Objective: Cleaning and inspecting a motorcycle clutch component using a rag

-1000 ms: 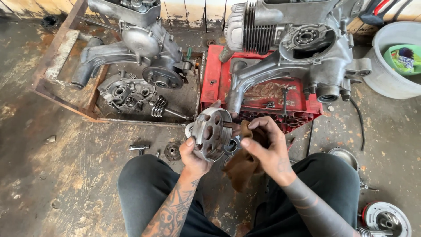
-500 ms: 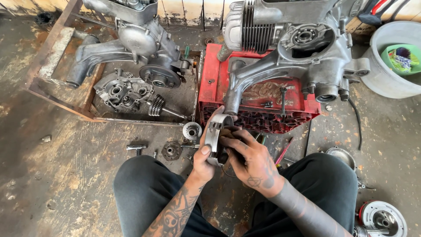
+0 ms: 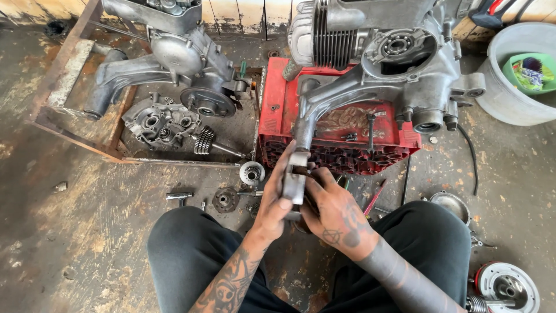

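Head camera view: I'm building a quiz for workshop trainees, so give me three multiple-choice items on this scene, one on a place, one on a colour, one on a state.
1. Where does the large engine casing rest?
A. on the red crate
B. inside the grey tub
C. on the person's lap

2. What colour is the bowl inside the grey tub?
A. red
B. green
C. black

3. How is the round metal part held?
A. lying flat on the floor
B. edge-on between both hands
C. by one hand only

Answers:
1 A: the casing sits on top of the red crate.
2 B: the bowl's rim is green against the grey tub wall.
3 B: the left hand and the right hand both grip it, and only its rim faces the camera.
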